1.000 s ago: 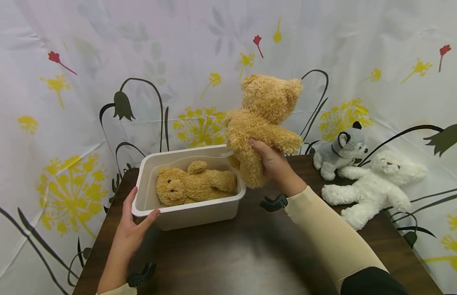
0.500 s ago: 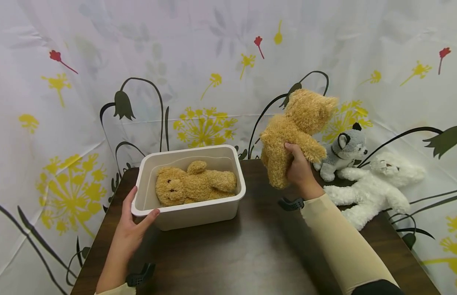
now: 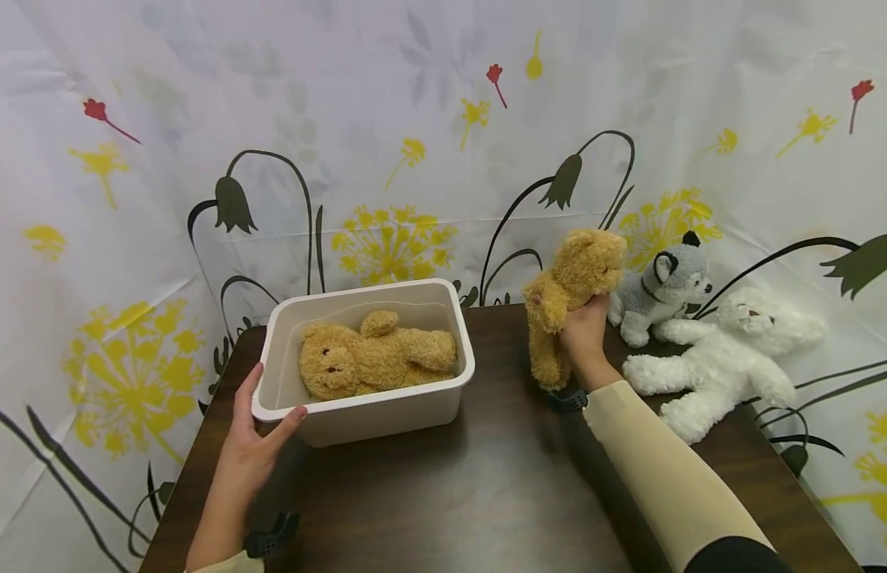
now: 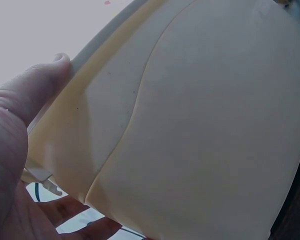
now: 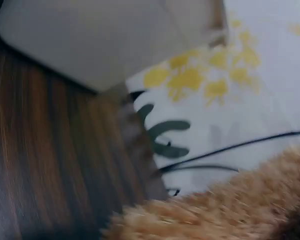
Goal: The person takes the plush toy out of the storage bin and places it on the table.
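My left hand [image 3: 255, 446] grips the near left corner of a white plastic bin [image 3: 393, 422], its thumb over the rim. The left wrist view shows that thumb at the edge and the fingers [image 4: 97, 230] round the side of the bin wall [image 4: 205, 120]. A golden teddy bear [image 3: 379, 358] lies on its back inside. To the right of the bin, my right hand [image 3: 588, 334] holds a second golden teddy bear [image 3: 582, 263] upright by its body, low at the table's back. In the right wrist view only its blurred fur [image 5: 230, 200] shows.
A grey-and-white plush husky [image 3: 672, 278] sits at the back right, just behind my right hand. In front of it a white plush bear [image 3: 729, 366] lies near the right edge of the dark wooden table [image 3: 472, 493]. A flowered curtain [image 3: 400, 95] hangs behind.
My right hand has carried the teddy bear from beside the bin's rim to the right, then lowered and turned it. The left hand and the bin have stayed in place.
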